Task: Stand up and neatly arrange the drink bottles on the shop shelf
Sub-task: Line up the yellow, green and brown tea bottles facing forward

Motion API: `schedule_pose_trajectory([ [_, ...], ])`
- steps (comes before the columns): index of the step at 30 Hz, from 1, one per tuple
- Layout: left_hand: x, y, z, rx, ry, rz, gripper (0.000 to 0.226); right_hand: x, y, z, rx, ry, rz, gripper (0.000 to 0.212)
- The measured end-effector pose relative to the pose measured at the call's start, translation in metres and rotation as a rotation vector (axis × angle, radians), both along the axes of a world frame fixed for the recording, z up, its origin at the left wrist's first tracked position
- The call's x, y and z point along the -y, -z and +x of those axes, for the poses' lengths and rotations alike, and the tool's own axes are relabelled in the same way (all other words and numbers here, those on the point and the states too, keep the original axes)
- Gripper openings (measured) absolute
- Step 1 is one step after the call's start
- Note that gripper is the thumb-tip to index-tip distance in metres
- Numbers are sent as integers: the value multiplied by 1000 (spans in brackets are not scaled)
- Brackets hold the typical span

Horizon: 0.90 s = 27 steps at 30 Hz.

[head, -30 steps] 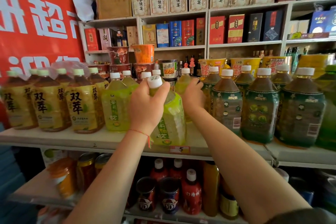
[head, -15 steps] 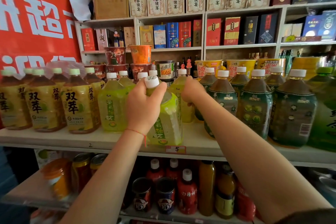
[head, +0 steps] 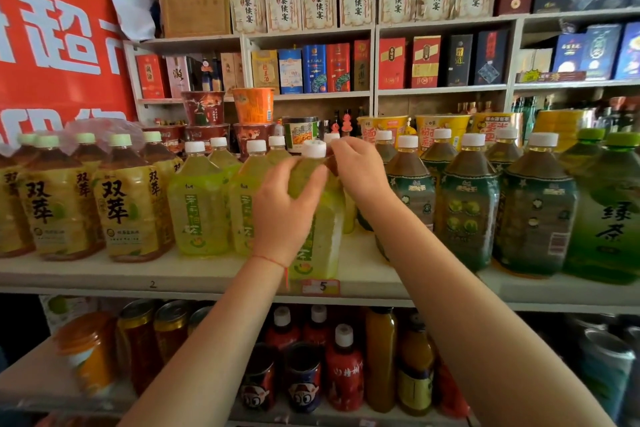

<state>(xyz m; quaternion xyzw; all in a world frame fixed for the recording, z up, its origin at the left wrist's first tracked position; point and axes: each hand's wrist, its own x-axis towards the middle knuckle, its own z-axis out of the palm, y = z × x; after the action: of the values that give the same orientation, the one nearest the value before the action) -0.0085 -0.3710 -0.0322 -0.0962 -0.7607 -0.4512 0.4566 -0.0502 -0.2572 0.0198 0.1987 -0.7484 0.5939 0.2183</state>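
Observation:
My left hand (head: 282,215) is wrapped around the shoulder of a light green tea bottle (head: 320,239) with a white cap, which stands near the front edge of the shelf board (head: 104,274), above a price tag marked 5 (head: 322,286). My right hand (head: 362,173) is closed at neck height just right of that cap, against a second light green bottle (head: 349,215) behind it; only a sliver of that one shows. Two matching light green bottles (head: 197,204) stand upright to the left.
Yellow-label tea bottles (head: 128,208) fill the shelf's left, with dark green-label bottles (head: 471,211) and a green tea bottle (head: 606,218) on the right. Noodle cups (head: 252,107) stand behind. The lower shelf holds small bottles and cans (head: 343,367). A red banner (head: 52,45) hangs on the left.
The tilted front bottle has been set more upright and nudged right. My left hand slid from its cap down to its shoulder. My right hand rose towards the necks.

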Motion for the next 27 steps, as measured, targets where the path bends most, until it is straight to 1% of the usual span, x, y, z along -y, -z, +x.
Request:
schedule_pose_trajectory([
  [2, 0, 3, -15, 2, -59, -56, 56, -1, 2, 13, 21, -93, -15, 35],
  [4, 0, 7, -26, 5, -86, -103, 64, 1, 6, 15, -16, -97, 62, 40],
  [5, -1, 9, -30, -4, -97, -141, 65, 3, 9, 12, -28, -77, 101, 39],
  [7, -2, 11, -33, -20, -147, -273, 58, 10, 15, 4, 1, 28, 140, 32],
  [9, 1, 9, -33, -17, -178, -384, 52, 16, 17, -1, 14, 153, 161, 31],
  [12, 23, 16, -31, -2, -223, -522, 58, 20, 15, -7, -42, 277, 219, 33],
  [14, 41, 27, -28, 18, -272, -641, 62, 17, 11, -17, -33, 308, 202, 30],
  [16, 53, 36, -28, 32, -288, -754, 59, 12, 8, -29, -25, 318, 180, 21],
  [17, 55, 39, -28, 44, -297, -797, 57, 11, 8, -34, -50, 336, 195, 19],
  [20, 59, 41, -30, 65, -318, -850, 51, 15, 14, -43, -124, 370, 173, 18],
  [24, 56, 50, -28, 36, -314, -886, 51, 16, 17, -49, -116, 331, 141, 14],
  [27, 52, 51, -28, -14, -283, -827, 50, 19, 16, -49, -112, 315, 120, 13],
])
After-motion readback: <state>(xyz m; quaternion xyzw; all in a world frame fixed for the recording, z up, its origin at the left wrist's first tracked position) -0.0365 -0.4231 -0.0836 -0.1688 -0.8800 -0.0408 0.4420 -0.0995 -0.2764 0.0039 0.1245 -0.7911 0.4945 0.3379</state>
